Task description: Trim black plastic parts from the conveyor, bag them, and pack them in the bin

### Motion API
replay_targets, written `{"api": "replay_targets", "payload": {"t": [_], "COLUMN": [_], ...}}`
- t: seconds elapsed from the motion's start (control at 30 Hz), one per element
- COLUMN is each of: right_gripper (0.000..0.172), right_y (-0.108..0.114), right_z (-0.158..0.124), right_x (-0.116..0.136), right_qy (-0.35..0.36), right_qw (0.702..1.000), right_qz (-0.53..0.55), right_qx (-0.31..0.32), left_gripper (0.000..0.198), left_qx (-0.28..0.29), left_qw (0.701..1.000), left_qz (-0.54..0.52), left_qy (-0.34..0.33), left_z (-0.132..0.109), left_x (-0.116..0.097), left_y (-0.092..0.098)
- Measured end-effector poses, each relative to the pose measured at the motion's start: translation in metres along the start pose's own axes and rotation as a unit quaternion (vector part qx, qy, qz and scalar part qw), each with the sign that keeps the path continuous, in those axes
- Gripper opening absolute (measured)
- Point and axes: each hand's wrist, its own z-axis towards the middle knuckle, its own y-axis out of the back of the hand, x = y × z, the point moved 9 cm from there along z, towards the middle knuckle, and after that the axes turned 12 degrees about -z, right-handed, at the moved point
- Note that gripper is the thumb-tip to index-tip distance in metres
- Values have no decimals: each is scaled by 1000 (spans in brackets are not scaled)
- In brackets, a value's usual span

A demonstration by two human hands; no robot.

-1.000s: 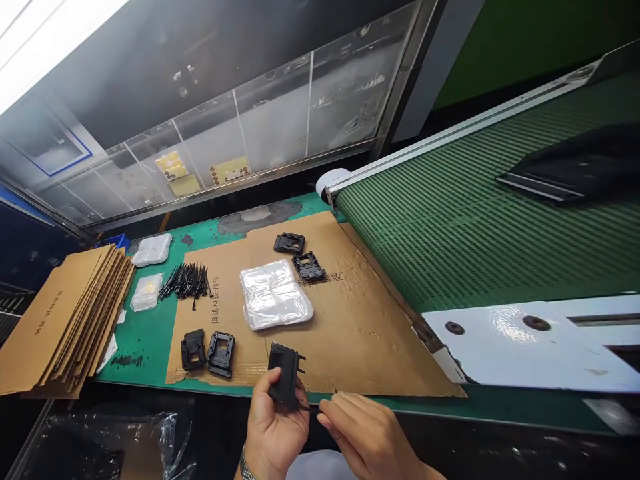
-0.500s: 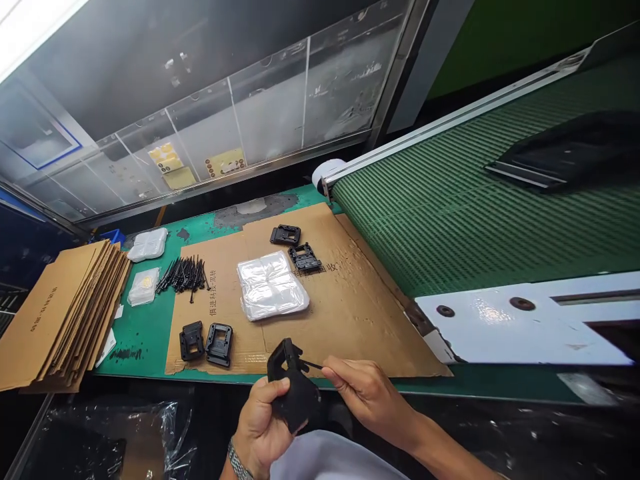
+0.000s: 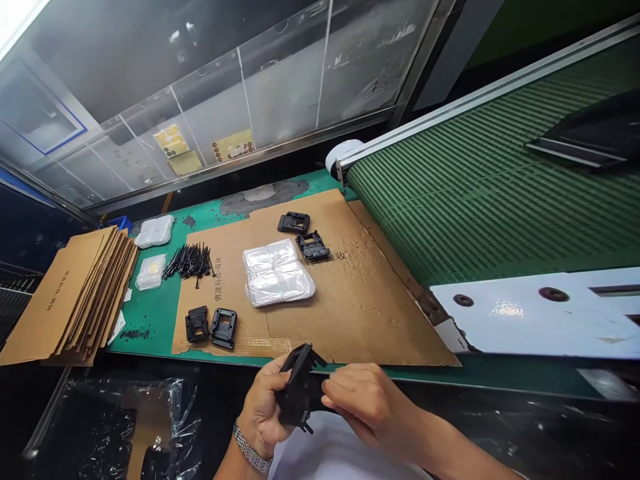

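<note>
Working a black plastic bracket (image 3: 299, 390) between both hands at the worktop's front edge

The left hand (image 3: 263, 402), with a metal watch (image 3: 251, 448) on its wrist, wraps around the black plastic bracket, its fingers closed and gripping the piece. The right hand (image 3: 363, 400) comes in from the right, its fingers (image 3: 340, 390) curled together and pressed against the near side of the bracket. The fingertips are hidden behind the piece, so I cannot tell whether they pinch something small or only bear on it. The bracket stands tilted up on end, off the surface, held over the front edge of the green worktop (image 3: 155, 320) and just below the front edge of a large cardboard sheet (image 3: 360, 313).

The step in hand appears to be close handwork on this one piece. The next move seems to call for a steady left-hand hold while the right fingers work at the bracket.

Near the front-left corner of the cardboard sheet, a dark bracket (image 3: 197, 325) lies just beside another (image 3: 223, 328). Two more brackets (image 3: 293, 222) (image 3: 313, 246) sit near its back edge, and a stack of clear plastic bags (image 3: 278, 273) lies between the two pairs. A bundle of thin black pins (image 3: 189, 260) lies near the sheet's left edge. Flattened cardboard sheets (image 3: 75, 300) are piled at the worktop's left end, and a green slatted conveyor belt (image 3: 475, 187) runs along its back-right side.
</note>
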Motion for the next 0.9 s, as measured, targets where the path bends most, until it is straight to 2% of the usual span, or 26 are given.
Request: {"api": "replay_targets", "payload": {"t": [0.17,0.37,0.5,0.7,0.8,0.9], "right_gripper": [35,36,36,36,37,39], "right_y": [-3,-2,-13,-28,-40,-43], "right_z": [-8,0,5,2,2,3], "right_x": [13,1,-2,-32,-47,-48], "right_qy": [64,-44,-86,-175,-212,-204], "right_qw": [997,996,991,976,965,959], "right_qz": [32,77,98,129,143,179], "right_qx": [32,-20,5,29,56,85], "left_gripper": [31,37,38,44,53,55], "left_qx": [-9,-15,-31,-35,-11,26], "left_qw": [1000,995,989,986,987,980], "left_qz": [-11,-9,-21,-2,28,108], "left_qy": [-20,-102,-143,-162,-155,-165], "left_z": [0,-3,-6,-9,-11,-14], "left_x": [-8,-21,-22,-25,-27,-33], "left_y": [11,6,5,20,27,26]}}
